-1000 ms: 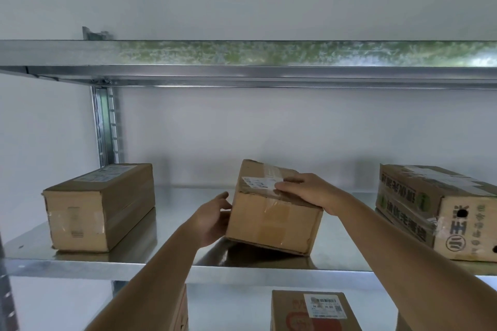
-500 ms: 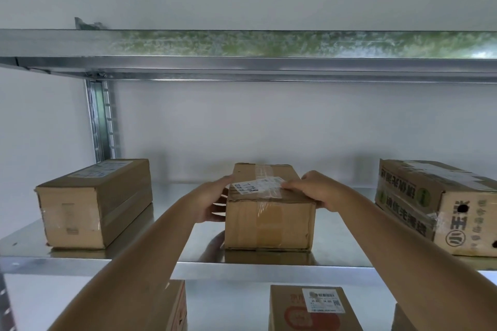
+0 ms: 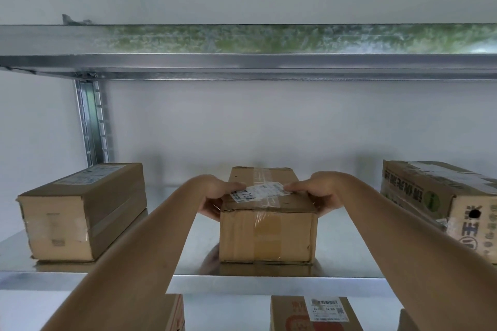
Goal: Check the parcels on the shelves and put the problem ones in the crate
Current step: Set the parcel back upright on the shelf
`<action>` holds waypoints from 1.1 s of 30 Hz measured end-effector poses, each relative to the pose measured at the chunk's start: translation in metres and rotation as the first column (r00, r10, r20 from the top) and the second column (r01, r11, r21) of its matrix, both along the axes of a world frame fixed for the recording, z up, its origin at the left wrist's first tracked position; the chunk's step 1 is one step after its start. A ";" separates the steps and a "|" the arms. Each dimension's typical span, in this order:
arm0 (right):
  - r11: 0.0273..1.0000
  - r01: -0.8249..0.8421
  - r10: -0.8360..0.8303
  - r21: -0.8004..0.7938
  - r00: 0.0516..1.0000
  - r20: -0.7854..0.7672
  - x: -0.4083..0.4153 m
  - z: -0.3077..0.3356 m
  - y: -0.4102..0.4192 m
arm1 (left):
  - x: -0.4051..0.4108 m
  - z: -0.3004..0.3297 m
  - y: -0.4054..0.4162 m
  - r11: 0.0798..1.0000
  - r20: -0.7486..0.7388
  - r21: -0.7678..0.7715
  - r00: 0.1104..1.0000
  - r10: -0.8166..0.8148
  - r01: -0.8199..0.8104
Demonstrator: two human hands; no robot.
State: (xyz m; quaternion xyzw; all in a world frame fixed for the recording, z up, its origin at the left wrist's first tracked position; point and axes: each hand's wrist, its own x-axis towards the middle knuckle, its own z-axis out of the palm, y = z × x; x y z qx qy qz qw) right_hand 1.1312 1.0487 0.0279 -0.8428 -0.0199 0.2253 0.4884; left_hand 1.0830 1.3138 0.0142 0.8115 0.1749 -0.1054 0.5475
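A small taped cardboard parcel [image 3: 267, 234] with a white label on top stands square on the metal shelf [image 3: 269, 283], in the middle. My left hand [image 3: 215, 197] grips its left top edge, thumb on top and fingers down the side. My right hand [image 3: 316, 195] grips the right top edge the same way. A long brown parcel [image 3: 80, 212] lies on the shelf to the left. A printed carton [image 3: 441, 204] lies to the right. No crate is in view.
Another metal shelf [image 3: 247, 54] runs overhead. A slotted upright [image 3: 92, 121] stands at the back left. On the shelf below, a labelled box [image 3: 314, 314] and parts of two other boxes show. A white wall is behind.
The middle parcel was tilted and turned a second ago; it now sits flat and square on the shelf. Both hands have moved to its top side edges.
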 end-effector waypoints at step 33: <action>0.975 0.104 -0.104 0.194 0.995 -0.012 -0.015 -0.037 -0.004 | -0.004 -0.026 0.005 0.992 0.153 -0.114 0.986 0.068 -0.051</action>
